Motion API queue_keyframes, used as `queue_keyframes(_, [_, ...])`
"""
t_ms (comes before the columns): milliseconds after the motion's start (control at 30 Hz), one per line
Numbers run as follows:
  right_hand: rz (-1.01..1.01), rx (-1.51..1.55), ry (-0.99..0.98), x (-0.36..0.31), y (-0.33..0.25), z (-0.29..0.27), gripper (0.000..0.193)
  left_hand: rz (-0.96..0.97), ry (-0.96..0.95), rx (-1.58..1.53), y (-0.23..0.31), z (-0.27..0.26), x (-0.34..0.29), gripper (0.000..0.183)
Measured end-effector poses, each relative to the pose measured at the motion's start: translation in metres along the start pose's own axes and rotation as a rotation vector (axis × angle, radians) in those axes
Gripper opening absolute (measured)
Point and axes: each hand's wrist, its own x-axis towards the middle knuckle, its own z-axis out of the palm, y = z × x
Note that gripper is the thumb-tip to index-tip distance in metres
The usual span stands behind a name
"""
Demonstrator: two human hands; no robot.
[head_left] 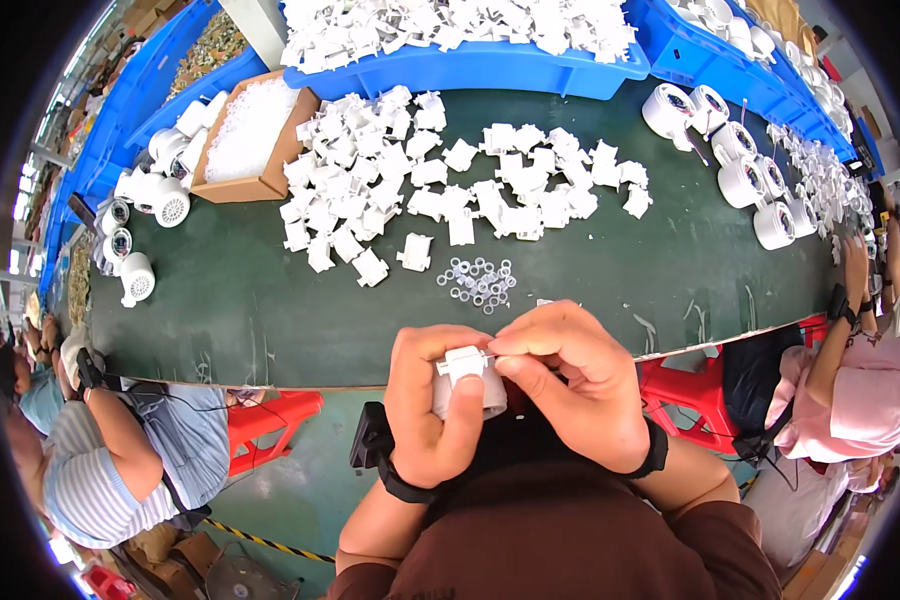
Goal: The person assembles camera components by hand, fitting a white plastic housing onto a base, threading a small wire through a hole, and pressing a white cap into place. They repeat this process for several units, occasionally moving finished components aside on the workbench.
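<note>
Just off the near table edge, my left hand [420, 415] is closed around a white round plastic housing [494, 396]. A small white plastic bracket [465, 361] sits at the top of the housing, under my left thumb. My right hand [595, 395] meets it from the right, thumb and forefinger pinched on a thin, pin-like piece [489, 356] at the bracket's side. Most of that piece is hidden by my fingertips. Beyond my hands lie several small clear rings [478, 283] and a loose spread of white brackets [355, 170].
Blue bins [470, 72] of white parts line the table's back. A cardboard box [250, 140] of small clear pieces stands left of the brackets. White round housings [740, 183] stand right, others [138, 278] left. Co-workers sit on both sides, near red stools [270, 425].
</note>
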Motion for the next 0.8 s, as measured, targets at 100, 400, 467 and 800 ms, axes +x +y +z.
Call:
queue_keyframes(100, [-0.106,-0.212,-0.022,0.004,-0.011,0.002,0.017,-0.185,-0.033,-0.292,0.002,-0.004,-0.001,0.022])
queue_keyframes(400, [-0.442,-0.488,0.002,0.004,-0.004,-0.002,0.029,-0.466,-0.12,-0.517,0.015,-0.011,0.007,0.031])
queue_keyframes(467, [-0.55,-0.6,-0.039,0.006,-0.003,-0.006,0.033,-0.514,-0.107,-0.554,0.017,-0.01,0.008,0.034])
queue_keyframes(800, [-0.486,-0.403,-0.001,0.011,0.001,0.001,0.031,-0.691,-0.144,-0.94,0.012,-0.016,0.012,0.031])
